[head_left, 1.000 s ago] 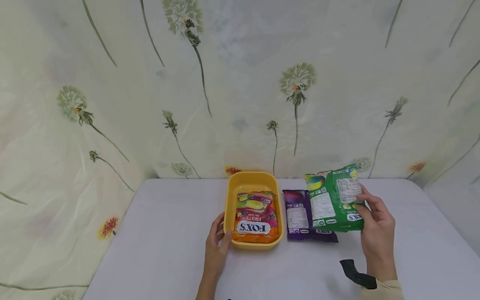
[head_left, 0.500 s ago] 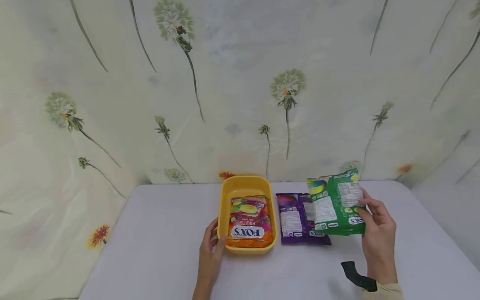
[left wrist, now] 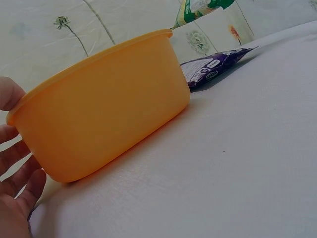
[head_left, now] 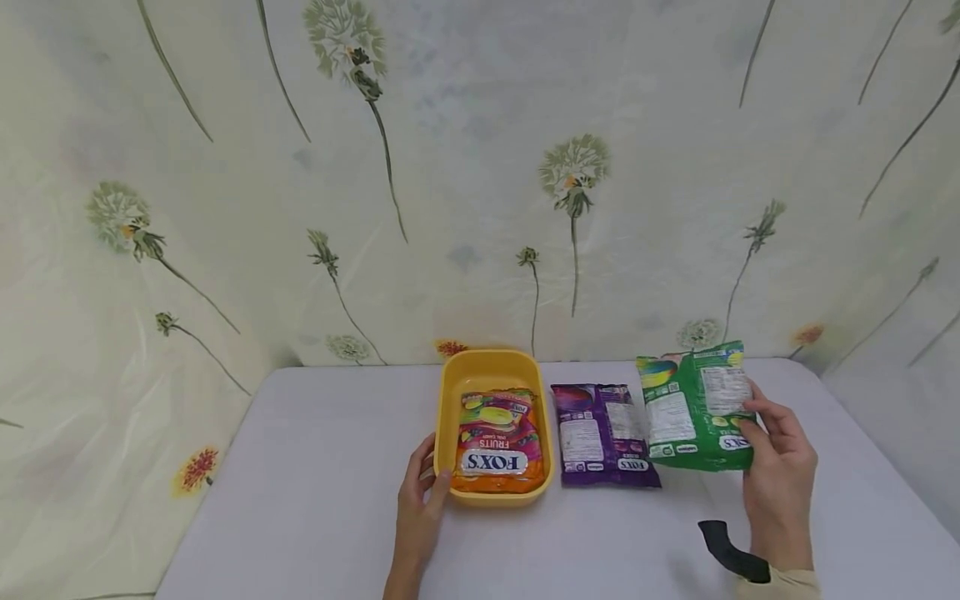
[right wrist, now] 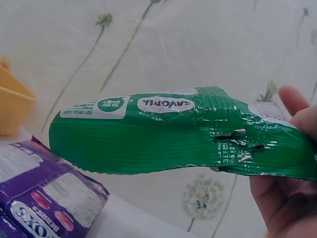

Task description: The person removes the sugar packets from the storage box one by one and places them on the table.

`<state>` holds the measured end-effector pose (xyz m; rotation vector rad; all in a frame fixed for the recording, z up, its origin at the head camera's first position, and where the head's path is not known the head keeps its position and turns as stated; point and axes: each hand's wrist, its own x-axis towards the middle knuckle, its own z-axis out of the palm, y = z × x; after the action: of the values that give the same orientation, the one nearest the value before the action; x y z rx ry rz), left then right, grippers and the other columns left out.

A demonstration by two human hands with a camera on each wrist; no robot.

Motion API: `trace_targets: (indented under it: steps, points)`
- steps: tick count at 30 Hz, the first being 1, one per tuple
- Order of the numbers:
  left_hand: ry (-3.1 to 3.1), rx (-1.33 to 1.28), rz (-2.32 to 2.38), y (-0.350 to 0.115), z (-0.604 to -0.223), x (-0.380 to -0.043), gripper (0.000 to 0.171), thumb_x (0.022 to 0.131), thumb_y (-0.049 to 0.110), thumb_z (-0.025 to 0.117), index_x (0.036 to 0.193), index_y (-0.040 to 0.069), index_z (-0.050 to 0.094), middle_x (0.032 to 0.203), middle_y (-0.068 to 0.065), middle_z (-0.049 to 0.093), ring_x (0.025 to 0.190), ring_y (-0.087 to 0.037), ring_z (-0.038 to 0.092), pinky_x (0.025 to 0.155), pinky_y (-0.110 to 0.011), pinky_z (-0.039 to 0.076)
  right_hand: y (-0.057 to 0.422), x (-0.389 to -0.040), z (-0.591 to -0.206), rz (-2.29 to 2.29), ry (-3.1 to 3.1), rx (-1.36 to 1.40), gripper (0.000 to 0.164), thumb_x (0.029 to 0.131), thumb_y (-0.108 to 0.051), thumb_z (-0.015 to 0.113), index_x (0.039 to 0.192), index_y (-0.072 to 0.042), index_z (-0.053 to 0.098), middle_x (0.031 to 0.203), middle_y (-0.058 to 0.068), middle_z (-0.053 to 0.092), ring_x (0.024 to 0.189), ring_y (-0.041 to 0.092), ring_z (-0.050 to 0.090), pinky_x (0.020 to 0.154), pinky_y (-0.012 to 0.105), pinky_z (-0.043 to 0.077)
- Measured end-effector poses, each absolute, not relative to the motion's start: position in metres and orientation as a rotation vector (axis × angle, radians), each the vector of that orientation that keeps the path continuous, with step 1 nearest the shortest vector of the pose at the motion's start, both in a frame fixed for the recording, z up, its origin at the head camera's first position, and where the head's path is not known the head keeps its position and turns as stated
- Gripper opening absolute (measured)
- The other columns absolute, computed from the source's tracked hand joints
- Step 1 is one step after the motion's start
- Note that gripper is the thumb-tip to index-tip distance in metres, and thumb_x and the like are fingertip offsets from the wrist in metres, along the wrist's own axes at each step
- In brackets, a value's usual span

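A green candy bag (head_left: 695, 407) hangs above the table, its right edge pinched between the thumb and fingers of my right hand (head_left: 782, 479). In the right wrist view the crimped bottom end of the green bag (right wrist: 148, 141) faces the camera. My left hand (head_left: 417, 508) holds the near left side of a yellow plastic tub (head_left: 442, 417). Its thumb (left wrist: 9, 94) lies over the tub's rim, and its other fingers are against the outer wall. An orange and red candy bag (head_left: 497, 442) lies flat inside the tub. Beside the tub, a purple candy bag (head_left: 603, 435) lies on the table.
The white table (head_left: 322, 467) runs back to a hanging cloth (head_left: 450, 167) printed with dandelions, which also closes off both sides. A black strap (head_left: 731, 552) sticks out from my right wrist.
My right hand and the green bag have moved right, uncovering the purple bag. The head view shifted slightly earlier. My left hand stays on the tub.
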<state>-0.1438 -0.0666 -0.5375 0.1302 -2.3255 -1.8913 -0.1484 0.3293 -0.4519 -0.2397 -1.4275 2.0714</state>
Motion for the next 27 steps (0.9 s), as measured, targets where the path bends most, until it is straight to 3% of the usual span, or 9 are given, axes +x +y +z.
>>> trace_targets:
  steps: [8, 15, 27]
  points:
    - [-2.319, 0.110, -1.893, -0.067, -0.538, -0.144, 0.052, 0.093, 0.021, 0.057, 0.141, 0.031, 0.038, 0.142, 0.008, 0.046, 0.119, -0.012, 0.051, 0.098, -0.025, 0.044, 0.338, -0.150, -0.458, 2.055, -1.426, -0.294, 0.023, 0.091, 0.012, 0.046, 0.113, 0.010, 0.054, 0.142, 0.008, 0.050, 0.132, 0.020, 0.045, 0.079, 0.016, 0.052]
    - [-2.326, 0.130, -1.895, -0.066, -0.537, -0.144, 0.052, 0.093, 0.023, 0.058, 0.141, 0.033, 0.038, 0.142, 0.011, 0.045, 0.120, -0.010, 0.050, 0.099, -0.021, 0.043, 0.341, -0.155, -0.464, 2.083, -1.413, -0.348, 0.025, 0.090, 0.012, 0.046, 0.113, 0.010, 0.055, 0.141, 0.009, 0.051, 0.133, 0.019, 0.045, 0.079, 0.014, 0.052]
    - [-2.314, 0.130, -1.902, -0.066, -0.537, -0.144, 0.053, 0.092, 0.022, 0.059, 0.141, 0.030, 0.039, 0.143, 0.007, 0.046, 0.120, -0.013, 0.051, 0.101, -0.024, 0.042, 0.346, -0.158, -0.473, 2.067, -1.502, -0.428, 0.032, 0.094, 0.005, 0.047, 0.123, -0.003, 0.053, 0.143, 0.003, 0.048, 0.133, 0.018, 0.043, 0.078, 0.010, 0.050]
